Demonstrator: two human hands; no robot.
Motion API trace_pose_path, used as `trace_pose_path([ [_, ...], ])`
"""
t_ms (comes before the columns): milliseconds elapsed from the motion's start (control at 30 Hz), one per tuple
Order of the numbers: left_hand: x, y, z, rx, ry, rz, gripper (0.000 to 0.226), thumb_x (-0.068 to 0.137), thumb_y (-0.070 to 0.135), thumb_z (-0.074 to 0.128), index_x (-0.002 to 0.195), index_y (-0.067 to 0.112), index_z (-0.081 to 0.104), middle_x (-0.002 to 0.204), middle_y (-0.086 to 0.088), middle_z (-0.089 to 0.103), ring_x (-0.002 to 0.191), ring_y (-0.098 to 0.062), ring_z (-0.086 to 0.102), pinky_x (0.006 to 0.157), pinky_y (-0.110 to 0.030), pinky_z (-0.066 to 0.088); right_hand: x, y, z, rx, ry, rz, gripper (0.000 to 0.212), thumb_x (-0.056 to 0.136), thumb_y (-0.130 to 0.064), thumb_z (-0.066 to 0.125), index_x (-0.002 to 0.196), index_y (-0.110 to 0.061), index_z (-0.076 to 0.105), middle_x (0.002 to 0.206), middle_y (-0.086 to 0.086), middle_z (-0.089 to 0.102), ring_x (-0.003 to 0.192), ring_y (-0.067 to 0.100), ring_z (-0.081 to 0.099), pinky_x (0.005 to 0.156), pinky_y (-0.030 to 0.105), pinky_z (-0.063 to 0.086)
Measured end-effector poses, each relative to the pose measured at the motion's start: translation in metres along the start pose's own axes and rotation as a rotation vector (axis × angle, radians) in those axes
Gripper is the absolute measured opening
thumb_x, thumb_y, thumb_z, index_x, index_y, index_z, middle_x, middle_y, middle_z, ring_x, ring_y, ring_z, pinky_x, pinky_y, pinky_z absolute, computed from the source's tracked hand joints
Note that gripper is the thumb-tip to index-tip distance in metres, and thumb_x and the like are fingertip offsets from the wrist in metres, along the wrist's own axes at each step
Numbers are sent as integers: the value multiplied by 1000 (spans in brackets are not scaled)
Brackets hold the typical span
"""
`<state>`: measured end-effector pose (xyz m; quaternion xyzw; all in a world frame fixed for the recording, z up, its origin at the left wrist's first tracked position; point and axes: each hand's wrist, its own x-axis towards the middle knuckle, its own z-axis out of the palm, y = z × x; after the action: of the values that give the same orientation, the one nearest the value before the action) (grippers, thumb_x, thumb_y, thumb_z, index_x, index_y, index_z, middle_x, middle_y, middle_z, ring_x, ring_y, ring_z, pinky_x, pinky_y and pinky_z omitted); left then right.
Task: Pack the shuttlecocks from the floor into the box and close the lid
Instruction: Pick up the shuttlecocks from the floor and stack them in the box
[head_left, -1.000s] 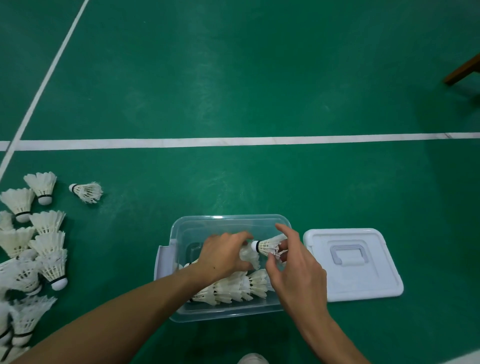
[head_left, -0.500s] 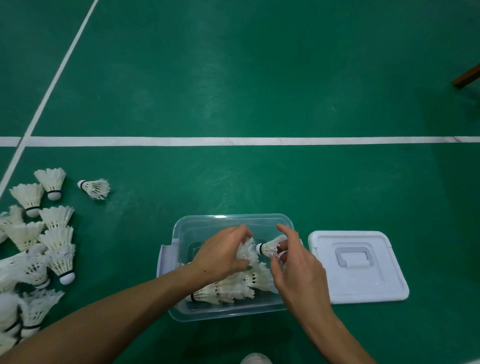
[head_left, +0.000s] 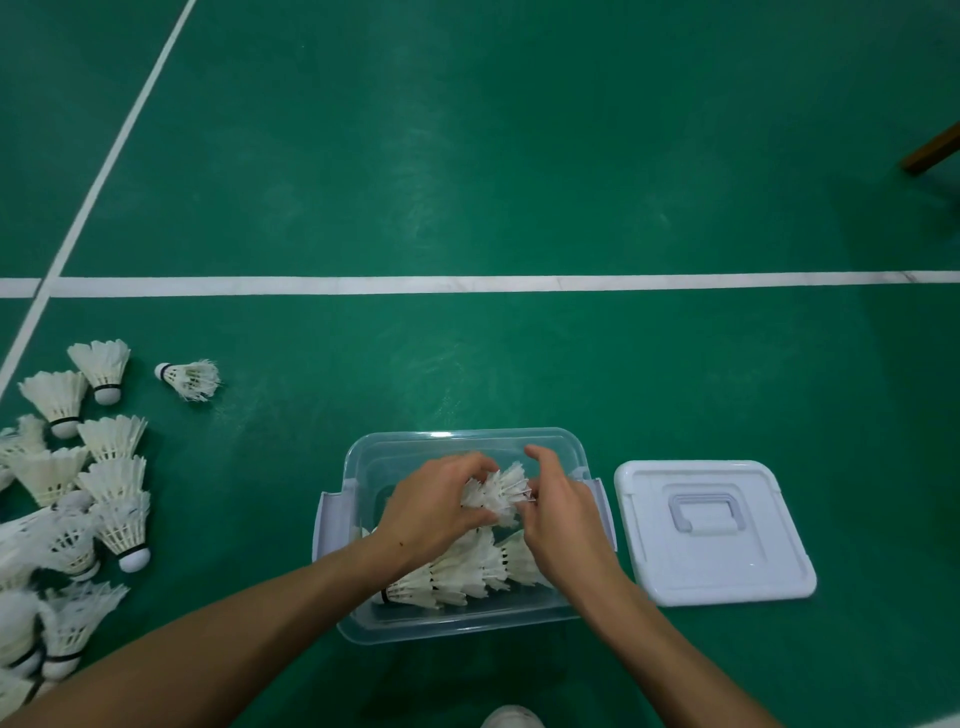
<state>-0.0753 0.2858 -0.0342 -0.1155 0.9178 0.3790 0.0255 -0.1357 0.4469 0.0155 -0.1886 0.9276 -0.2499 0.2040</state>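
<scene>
Task part done. The clear box (head_left: 467, 621) sits open on the green floor (head_left: 467, 182), with a row of shuttlecocks (head_left: 457, 574) already lying nested on their sides along its near half. The far half of the box shows bare bottom.

Both hands are over the box. The left hand (head_left: 431, 512) has its fingers curled round the feathers of one shuttlecock (head_left: 498, 491), held above the packed row. The right hand (head_left: 561, 514) meets that shuttlecock from the other side, fingers bent and pinching its feathers; the cork end is hidden, so which way it points cannot be told.

Outstanding: a large pile of shuttlecocks (head_left: 72, 499) lies on the floor well to the left of the box, running out of view at the frame edge, with one stray shuttlecock (head_left: 189, 378) on its side just beyond the pile. By count visible, more lie outside the box than in it.

The white lid (head_left: 727, 577) lies flat on the floor just right of the box, handle side up, not yet fitted. Closing cannot be expected until the pile is cleared.
</scene>
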Motion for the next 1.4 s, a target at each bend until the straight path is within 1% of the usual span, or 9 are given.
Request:
trace_pose_path([
  [133, 5, 1, 9, 53, -12, 3, 60, 85, 42, 84, 140, 32, 62, 135, 14, 70, 121, -8, 65, 102, -38, 56, -5, -7, -17, -149, 54, -32, 65, 100, -2, 57, 158, -21, 34, 122, 8, 72, 106, 26, 68, 90, 40, 56],
  [233, 10, -1, 16, 98, -66, 0, 60, 86, 41, 84, 141, 31, 61, 135, 11, 70, 122, -12, 67, 100, -41, 57, -13, -9, -33, -52, 153, -82, 49, 102, -9, 52, 147, -25, 45, 127, 0, 72, 112, 24, 68, 94, 44, 55],
  [467, 16, 7, 18, 128, -143, 19, 71, 91, 37, 80, 153, 25, 47, 145, -3, 64, 128, -23, 64, 105, -43, 55, -7, 3, -50, 56, 176, -15, 39, 102, -20, 58, 139, -30, 52, 117, -10, 71, 98, 11, 69, 89, 40, 58],
  [567, 6, 16, 0, 131, -31, 80, 65, 93, 44, 75, 150, 29, 48, 142, 3, 65, 124, -16, 64, 103, -38, 56, -3, 5, -51, 61, 200, -8, 39, 100, -20, 61, 137, -28, 55, 113, -12, 72, 93, 9, 70, 87, 41, 59],
  [700, -18, 16, -56, -207, 185, 38, 50, 88, 43, 80, 132, 28, 63, 117, 14, 72, 102, 0, 67, 88, -29, 61, 3, -9, -48, 68, 205, -61, 39, 98, -25, 66, 136, -30, 55, 107, -16, 71, 90, 6, 70, 85, 43, 60],
  [800, -39, -4, -100, -371, 299, -10, 54, 83, 35, 88, 131, 25, 65, 113, 13, 74, 101, -4, 71, 84, -28, 62, 6, -38, -35, 59, 164, -150, 39, 98, -29, 67, 135, -31, 55, 104, -18, 71, 90, 5, 70, 85, 43, 60],
  [967, -89, -55, -153, -348, 407, -106, 57, 82, 34, 89, 133, 27, 64, 116, 12, 74, 102, -6, 72, 86, -33, 63, 3, -105, 8, 17, 60, -354, 37, 99, -31, 65, 134, -34, 54, 103, -21, 69, 87, 3, 68, 81, 42, 59],
  [1200, -181, -121, -196, -322, 524, -280, 61, 82, 32, 89, 136, 31, 62, 119, 14, 73, 106, -4, 70, 89, -38, 62, -7, -194, 84, -56, -98, -597, 40, 99, -32, 64, 137, -30, 51, 111, -14, 73, 96, 14, 72, 84, 42, 58],
  [1400, -219, -163, -212, -312, 593, -358, 63, 82, 35, 90, 137, 37, 59, 121, 16, 71, 109, -6, 68, 90, -38, 61, -11, -238, 139, -87, -195, -693, 42, 99, -33, 64, 139, -30, 48, 112, -10, 73, 100, 18, 71, 84, 45, 59],
])
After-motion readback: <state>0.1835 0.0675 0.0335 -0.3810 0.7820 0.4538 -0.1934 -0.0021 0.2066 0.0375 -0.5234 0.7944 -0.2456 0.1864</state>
